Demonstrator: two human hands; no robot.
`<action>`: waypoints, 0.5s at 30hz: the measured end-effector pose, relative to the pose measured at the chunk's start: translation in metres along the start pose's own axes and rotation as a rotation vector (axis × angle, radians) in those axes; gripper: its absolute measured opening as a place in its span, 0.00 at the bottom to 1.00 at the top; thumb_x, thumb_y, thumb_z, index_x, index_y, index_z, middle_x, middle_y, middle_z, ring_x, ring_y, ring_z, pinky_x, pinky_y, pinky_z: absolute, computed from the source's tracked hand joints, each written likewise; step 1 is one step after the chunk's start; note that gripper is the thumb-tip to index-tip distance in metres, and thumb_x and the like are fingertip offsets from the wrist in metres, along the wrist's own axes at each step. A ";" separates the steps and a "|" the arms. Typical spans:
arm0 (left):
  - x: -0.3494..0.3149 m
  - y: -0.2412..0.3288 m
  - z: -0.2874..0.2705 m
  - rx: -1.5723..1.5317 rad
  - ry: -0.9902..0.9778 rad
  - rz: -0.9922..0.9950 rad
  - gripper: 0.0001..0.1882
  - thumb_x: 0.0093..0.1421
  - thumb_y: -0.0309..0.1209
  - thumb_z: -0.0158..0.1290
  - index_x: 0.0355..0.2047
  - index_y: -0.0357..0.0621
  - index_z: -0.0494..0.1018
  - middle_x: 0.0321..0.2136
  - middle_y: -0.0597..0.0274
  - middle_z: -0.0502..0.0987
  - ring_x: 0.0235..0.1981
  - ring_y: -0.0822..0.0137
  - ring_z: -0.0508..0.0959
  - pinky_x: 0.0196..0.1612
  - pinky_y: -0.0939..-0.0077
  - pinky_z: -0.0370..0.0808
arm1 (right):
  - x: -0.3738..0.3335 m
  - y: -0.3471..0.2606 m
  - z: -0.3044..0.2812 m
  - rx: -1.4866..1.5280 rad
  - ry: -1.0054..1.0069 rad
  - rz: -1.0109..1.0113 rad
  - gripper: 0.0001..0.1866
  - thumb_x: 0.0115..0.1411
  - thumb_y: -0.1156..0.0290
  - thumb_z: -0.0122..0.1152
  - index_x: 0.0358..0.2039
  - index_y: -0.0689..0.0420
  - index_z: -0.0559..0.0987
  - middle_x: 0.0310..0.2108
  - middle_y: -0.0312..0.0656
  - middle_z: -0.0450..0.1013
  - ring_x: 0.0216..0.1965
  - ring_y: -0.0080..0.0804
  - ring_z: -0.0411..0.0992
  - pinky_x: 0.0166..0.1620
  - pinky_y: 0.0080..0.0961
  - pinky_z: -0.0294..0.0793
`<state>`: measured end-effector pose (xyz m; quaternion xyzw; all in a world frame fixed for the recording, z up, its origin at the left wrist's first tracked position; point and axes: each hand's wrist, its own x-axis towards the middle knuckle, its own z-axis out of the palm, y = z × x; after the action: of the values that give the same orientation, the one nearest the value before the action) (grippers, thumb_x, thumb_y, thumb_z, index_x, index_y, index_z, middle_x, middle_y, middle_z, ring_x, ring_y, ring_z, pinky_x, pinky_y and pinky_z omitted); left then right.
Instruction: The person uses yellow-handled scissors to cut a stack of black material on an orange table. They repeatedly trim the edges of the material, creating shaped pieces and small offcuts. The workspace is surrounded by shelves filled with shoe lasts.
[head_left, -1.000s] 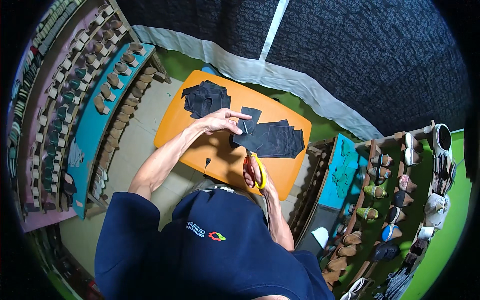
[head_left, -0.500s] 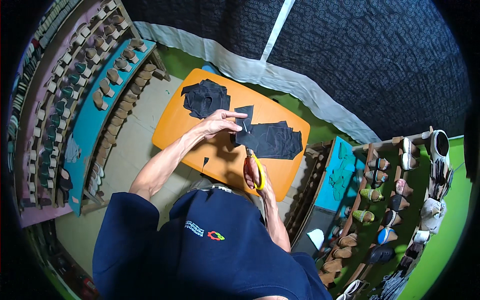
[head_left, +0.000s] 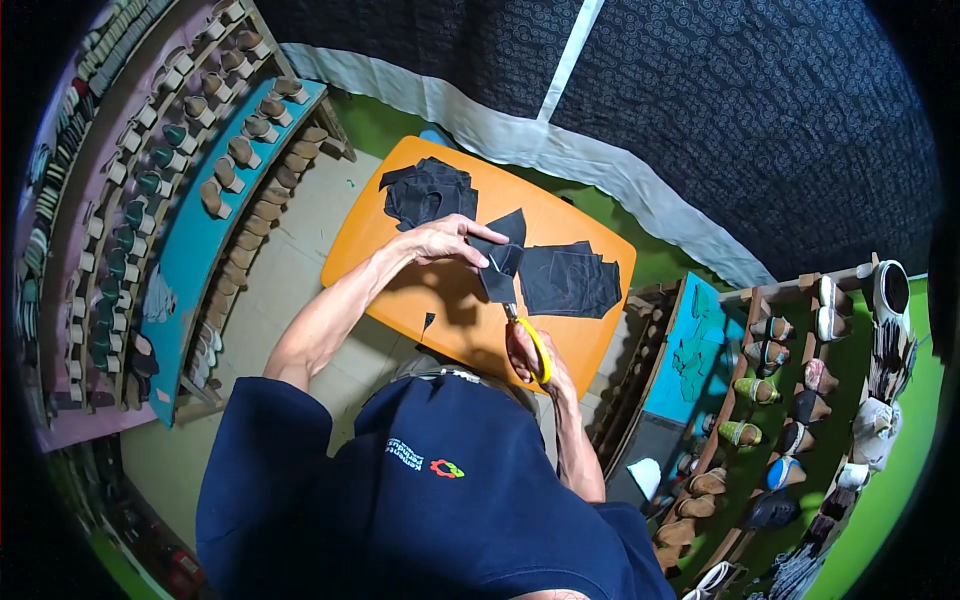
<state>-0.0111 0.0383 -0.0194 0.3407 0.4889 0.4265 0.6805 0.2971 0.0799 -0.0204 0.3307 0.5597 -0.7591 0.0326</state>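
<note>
Between the thumb and fingers of my left hand (head_left: 450,241) is a black fabric piece (head_left: 500,284), held up above the orange table (head_left: 400,307). My right hand (head_left: 530,358) grips yellow-handled scissors (head_left: 541,352) by the loops. Their blades point away from me and meet the lower edge of the fabric piece; how far they are parted is too small to tell. Left of the held piece lies a heap of black fabric pieces (head_left: 430,192). A flatter stack of black fabric pieces (head_left: 572,282) rests to the right. One small black scrap (head_left: 428,321) lies near the table's front edge.
Racks of shoes and a blue shelf (head_left: 190,300) stand along the left. To the right, another rack (head_left: 735,450) carries shoes, beside a blue surface with green scraps (head_left: 692,340). A dark patterned curtain (head_left: 700,120) hangs beyond the table.
The whole view has shifted slightly. The fabric piece in my left hand has tilted, its upper corner now more pointed, and the scissors have drawn back a little toward its lower edge.
</note>
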 end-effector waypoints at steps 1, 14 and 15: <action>0.000 0.002 0.000 0.031 -0.020 -0.018 0.31 0.53 0.20 0.63 0.60 0.42 0.72 0.31 0.59 0.84 0.30 0.75 0.82 0.38 0.85 0.78 | 0.001 0.000 0.001 0.010 -0.006 0.010 0.30 0.66 0.38 0.50 0.21 0.51 0.66 0.13 0.28 0.57 0.12 0.18 0.56 0.16 0.20 0.58; 0.011 -0.007 0.000 0.018 -0.004 0.018 0.31 0.54 0.21 0.64 0.60 0.42 0.72 0.33 0.61 0.83 0.28 0.75 0.81 0.39 0.85 0.77 | 0.010 0.005 0.002 0.042 0.013 0.005 0.31 0.67 0.36 0.48 0.21 0.52 0.66 0.13 0.28 0.57 0.12 0.18 0.56 0.16 0.21 0.58; 0.011 -0.007 -0.001 0.015 -0.008 0.013 0.31 0.54 0.22 0.64 0.60 0.42 0.72 0.32 0.62 0.83 0.28 0.76 0.81 0.39 0.85 0.77 | 0.010 0.006 0.002 0.048 0.023 0.002 0.31 0.66 0.36 0.48 0.21 0.52 0.65 0.13 0.28 0.57 0.12 0.18 0.56 0.16 0.21 0.58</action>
<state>-0.0084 0.0460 -0.0296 0.3509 0.4872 0.4259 0.6769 0.2912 0.0790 -0.0306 0.3408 0.5414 -0.7684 0.0191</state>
